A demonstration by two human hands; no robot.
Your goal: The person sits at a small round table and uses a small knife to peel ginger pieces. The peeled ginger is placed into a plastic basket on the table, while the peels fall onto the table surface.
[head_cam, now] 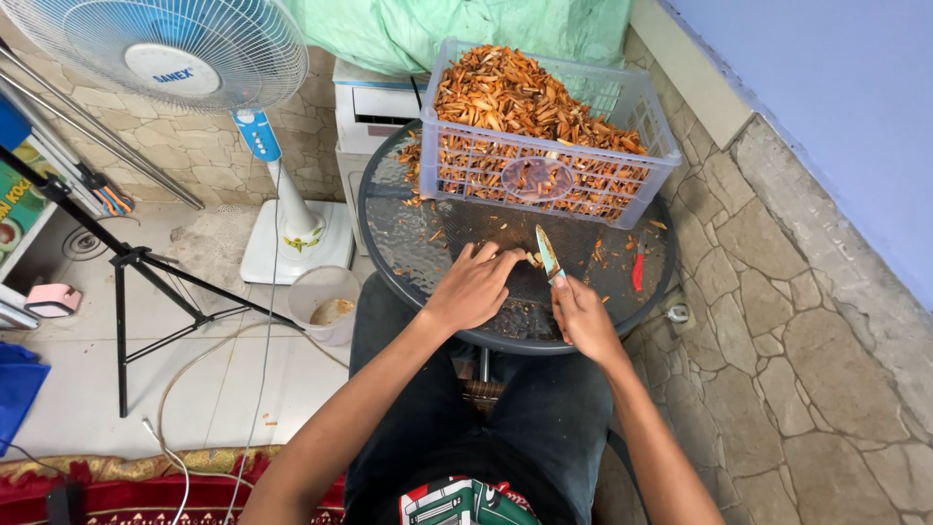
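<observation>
The round glass table (389, 233) sits right over the person's knees, likely so both hands can work close to the body. On the table's near half, the left hand (474, 287) lies palm down with its fingertips pinched on a small pale piece (533, 259), pinning it to the dark mat (505, 228) where the blade can reach it. Just right of that piece, the right hand (583, 316) is closed around the handle of a knife (548, 255), the blade pointing away from the body and angled toward the piece, which suits cutting with the tip. On the table's far half stands a pale plastic crate (544, 170), heaped with orange-brown slivers (515, 92); it is near the hands, and loose slivers lie scattered on the mat before it. A small red thing (639, 272) lies near the table's right edge, apart from the knife. Left of the table, on the floor, stand a small bucket (326, 303), a white fan (185, 58) and a black tripod (126, 262). Behind the table is a white box-shaped unit (374, 112) under a green sheet (437, 29). The crate crowds the far side of the table; nothing lies between the hands.
</observation>
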